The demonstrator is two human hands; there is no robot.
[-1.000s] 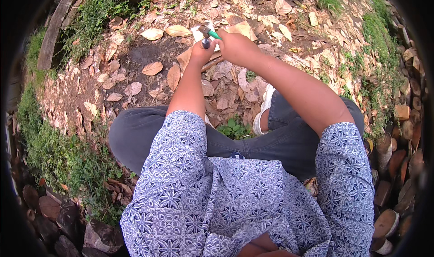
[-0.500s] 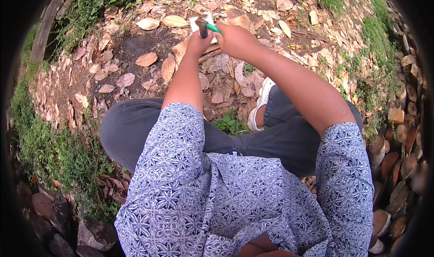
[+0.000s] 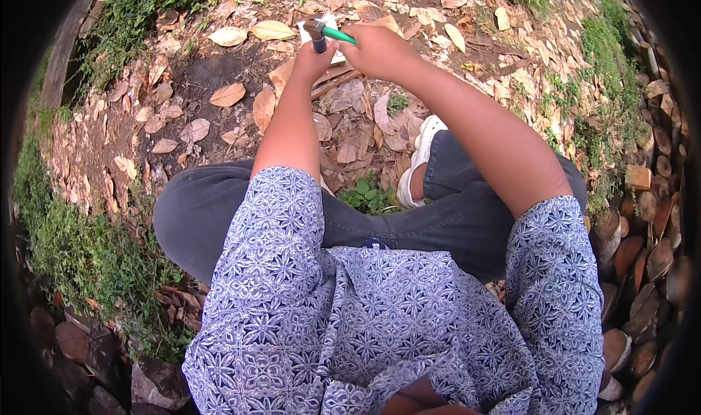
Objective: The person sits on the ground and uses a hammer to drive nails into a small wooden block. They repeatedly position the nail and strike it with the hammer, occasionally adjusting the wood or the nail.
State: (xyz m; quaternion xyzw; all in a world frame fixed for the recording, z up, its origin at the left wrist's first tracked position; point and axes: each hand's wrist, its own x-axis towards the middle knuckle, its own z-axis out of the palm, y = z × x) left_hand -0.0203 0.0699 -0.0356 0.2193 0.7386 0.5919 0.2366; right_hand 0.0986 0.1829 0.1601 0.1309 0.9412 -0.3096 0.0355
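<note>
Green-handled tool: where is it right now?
Head view, top centre: the green-handled tool is held between the left hand and right hand, over a white card on the leaf-strewn ground.

One small white rectangular piece (image 3: pixel 321 35), perhaps a card or label, is seen on the dry leaves beyond the hands, partly hidden. No packages, signs or screens are shown.

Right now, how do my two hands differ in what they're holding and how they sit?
The left hand grips a short dark stub that sticks up; the right hand closes over a green-handled tool that points left. The left hand sits lower and nearer, while the right hand is a bit higher. Both meet over a white card on the leaf-strewn ground.
</note>
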